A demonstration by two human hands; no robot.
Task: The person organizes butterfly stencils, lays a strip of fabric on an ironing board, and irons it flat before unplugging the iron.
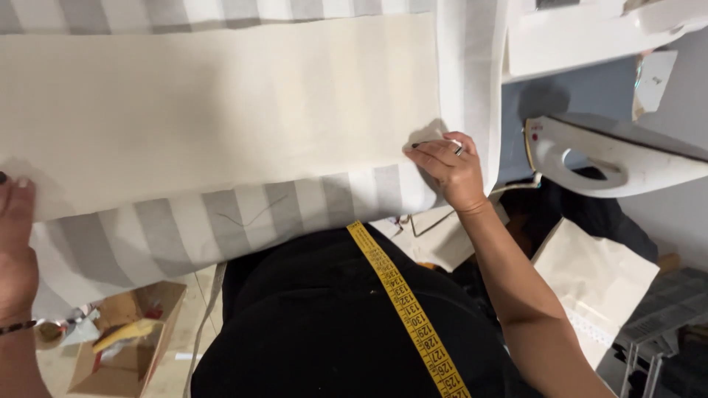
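A long cream strip of fabric [221, 103] lies flat on a grey-and-white striped cloth [243, 217] that covers the work surface. My right hand [446, 169] pinches the strip's near right corner, fingers closed on its edge. My left hand [16, 236] rests at the far left with its fingertips pressing the strip's near edge. A yellow measuring tape [405, 309] hangs down over my black clothing.
A white clothes iron [612, 151] sits on its stand to the right of the striped cloth. A cream paper bag [594, 276] stands lower right beside a dark metal rack [664, 324]. An open cardboard box [129, 335] of scraps lies on the floor lower left.
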